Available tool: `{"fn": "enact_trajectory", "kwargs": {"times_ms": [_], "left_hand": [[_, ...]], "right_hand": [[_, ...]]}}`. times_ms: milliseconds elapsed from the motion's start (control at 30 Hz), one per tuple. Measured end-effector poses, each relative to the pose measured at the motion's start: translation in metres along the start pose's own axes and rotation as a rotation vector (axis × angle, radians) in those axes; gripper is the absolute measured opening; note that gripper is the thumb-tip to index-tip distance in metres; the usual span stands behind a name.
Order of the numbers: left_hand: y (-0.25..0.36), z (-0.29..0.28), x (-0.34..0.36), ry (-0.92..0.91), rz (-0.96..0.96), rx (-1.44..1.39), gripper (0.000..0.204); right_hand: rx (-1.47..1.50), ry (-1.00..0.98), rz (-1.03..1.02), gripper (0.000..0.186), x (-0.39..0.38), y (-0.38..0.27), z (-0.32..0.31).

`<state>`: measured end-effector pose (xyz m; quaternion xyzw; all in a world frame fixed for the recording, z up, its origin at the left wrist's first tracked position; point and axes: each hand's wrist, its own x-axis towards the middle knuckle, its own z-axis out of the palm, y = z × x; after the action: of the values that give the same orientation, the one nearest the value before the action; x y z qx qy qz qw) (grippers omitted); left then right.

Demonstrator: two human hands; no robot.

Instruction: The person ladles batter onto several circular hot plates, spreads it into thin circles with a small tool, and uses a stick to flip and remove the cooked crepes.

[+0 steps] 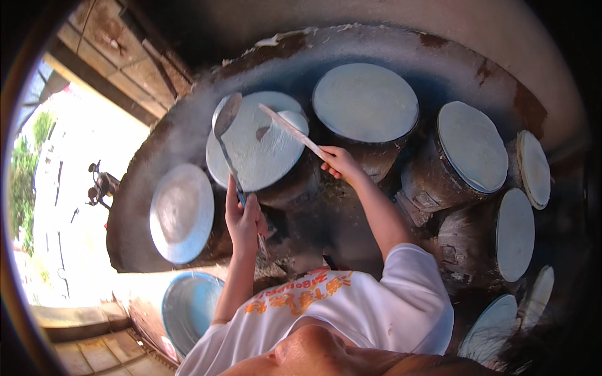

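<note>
My left hand (246, 216) is closed round the long handle of a metal ladle (227, 117). The ladle's bowl is over the far left edge of a round griddle (257, 166) coated with pale batter. In my right hand (340, 164) is a flat wooden stick (293, 132), crusted white. Its tip reaches over the same griddle, above a smooth white patch (295, 121) at the far right side. A small dark gap shows in the coating beside that patch. Whether the stick touches the batter, I cannot tell.
Several round griddles on dark drum stoves curve round me, including a white-coated one (365, 102) and another (473, 147) to the right. At left sits a shiny, domed round one (182, 212). A blue bucket (191, 310) stands low on the left. Steam drifts near the sooty rim.
</note>
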<state>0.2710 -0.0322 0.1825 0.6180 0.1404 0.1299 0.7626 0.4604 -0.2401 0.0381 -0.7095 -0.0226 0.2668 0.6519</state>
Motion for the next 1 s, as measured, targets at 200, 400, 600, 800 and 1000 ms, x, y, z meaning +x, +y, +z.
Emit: {"fn": "enact_trajectory", "kwargs": {"times_ms": [200, 400, 600, 800, 1000], "left_hand": [[-0.001, -0.002, 0.026, 0.047, -0.023, 0.065, 0.060], [-0.016, 0.035, 0.098, -0.112, -0.244, -0.146, 0.059], [0.005, -0.017, 0.141, -0.347, -0.672, -1.113, 0.036], [0.004, -0.048, 0.146, -0.350, -0.800, -1.179, 0.021], [-0.006, -0.035, 0.154, -0.200, -0.874, -1.211, 0.026]], "right_hand": [[-0.769, 0.331, -0.836, 0.027, 0.024, -0.001, 0.043], [-0.979, 0.475, -0.533, 0.030, 0.012, 0.015, 0.043], [-0.974, 0.537, -0.512, 0.033, -0.009, 0.035, -0.005], [-0.971, 0.385, -0.457, 0.033, 0.022, -0.004, 0.022], [-0.934, 0.224, -0.553, 0.031, -0.003, -0.005, 0.009]]}}
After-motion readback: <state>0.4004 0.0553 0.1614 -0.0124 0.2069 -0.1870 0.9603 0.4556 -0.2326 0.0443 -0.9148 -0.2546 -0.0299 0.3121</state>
